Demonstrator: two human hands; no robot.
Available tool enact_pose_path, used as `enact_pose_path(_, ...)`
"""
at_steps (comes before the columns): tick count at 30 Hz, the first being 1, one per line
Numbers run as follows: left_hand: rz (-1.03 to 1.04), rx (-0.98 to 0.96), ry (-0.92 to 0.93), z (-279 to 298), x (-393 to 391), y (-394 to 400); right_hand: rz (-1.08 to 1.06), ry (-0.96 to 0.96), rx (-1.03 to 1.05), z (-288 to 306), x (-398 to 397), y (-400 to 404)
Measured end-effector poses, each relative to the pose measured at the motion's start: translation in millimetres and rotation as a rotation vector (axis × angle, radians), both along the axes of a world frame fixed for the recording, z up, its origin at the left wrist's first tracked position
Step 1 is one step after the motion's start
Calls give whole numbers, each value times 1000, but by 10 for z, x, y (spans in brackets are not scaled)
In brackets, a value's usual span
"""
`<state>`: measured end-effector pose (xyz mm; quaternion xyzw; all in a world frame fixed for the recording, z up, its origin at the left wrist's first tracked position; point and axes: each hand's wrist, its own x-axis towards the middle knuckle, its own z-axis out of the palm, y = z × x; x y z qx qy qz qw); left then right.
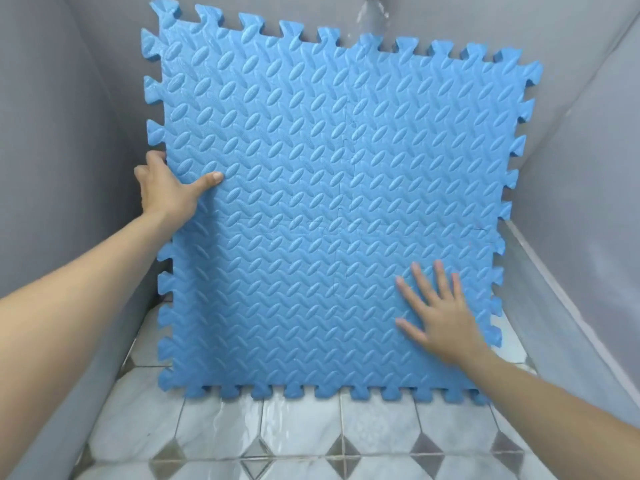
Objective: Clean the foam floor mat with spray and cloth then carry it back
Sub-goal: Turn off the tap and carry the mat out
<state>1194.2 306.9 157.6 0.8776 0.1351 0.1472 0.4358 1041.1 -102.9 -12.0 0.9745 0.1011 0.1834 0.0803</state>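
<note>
The blue foam mat [329,216] stands upright on the wet tiled floor [298,434] in a grey-walled corner. The left hand [169,188] grips the mat's left edge, thumb on its face. The right hand [440,317] presses flat near the mat's lower right corner, fingers [420,282] straight and spread

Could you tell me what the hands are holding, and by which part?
The left hand grips the blue foam mat by its left edge; the right hand lies flat on its lower right face.

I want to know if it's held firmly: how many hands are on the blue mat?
2. The left hand grips the foam mat at its left edge; the right hand presses flat on its lower right face.
</note>
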Motion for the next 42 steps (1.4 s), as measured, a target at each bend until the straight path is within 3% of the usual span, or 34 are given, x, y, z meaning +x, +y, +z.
enact_pose_path(3, 8, -2, 19, -11, 2, -19, 630, 174, -413, -450, -415, 659)
enact_pose_path(5, 6, -1, 22, -24, 9, -25, 730, 160, -457, -294, -90, 909)
enact_pose_path(7, -2, 7, 11, -34, 8, -14, 558, -31, -254, 203, 572, 988)
enact_pose_path(9, -7, 18, 4, -37, 18, -4, 176, -183, 66, 956, 1237, 834)
enact_pose_path(12, 0, 24, 11, -18, 13, 10, -389, -248, 684, 1886, 1737, 472)
enact_pose_path(14, -10, 17, 3, -18, 22, 21, -615, -227, 1030, 2046, 1774, 448)
enact_pose_path(16, -10, 2, 19, -39, 19, 20, -513, -170, 853, 1901, 1662, 774)
enact_pose_path(19, -20, 14, 48, -68, 15, 13, 132, 120, 288, 1537, 1408, 1420)
enact_pose_path(21, -17, 24, 54, -64, 3, 13, 244, 158, 138, 1661, 1429, 1421)
enact_pose_path(25, -25, 30, 58, -52, -27, 29, 134, -558, 327, 2618, 1624, 1031)
enact_pose_path(27, -24, 27, 72, -41, -31, 32, 32, -658, 345, 3227, 1688, 882)
enact_pose_path(29, -19, 32, 83, -40, -29, 27, -92, -498, 317, 3655, 1801, 811)
enact_pose_path(32, -16, 32, 92, -43, -27, 20, -209, -197, 298, 3797, 1959, 776)
enact_pose_path(38, -22, 38, 94, -43, -21, 20, -382, -108, 307, 3860, 2057, 862)
enact_pose_path(42, -29, 27, 97, -56, -4, 22, -346, -52, 363, 3902, 2119, 793)
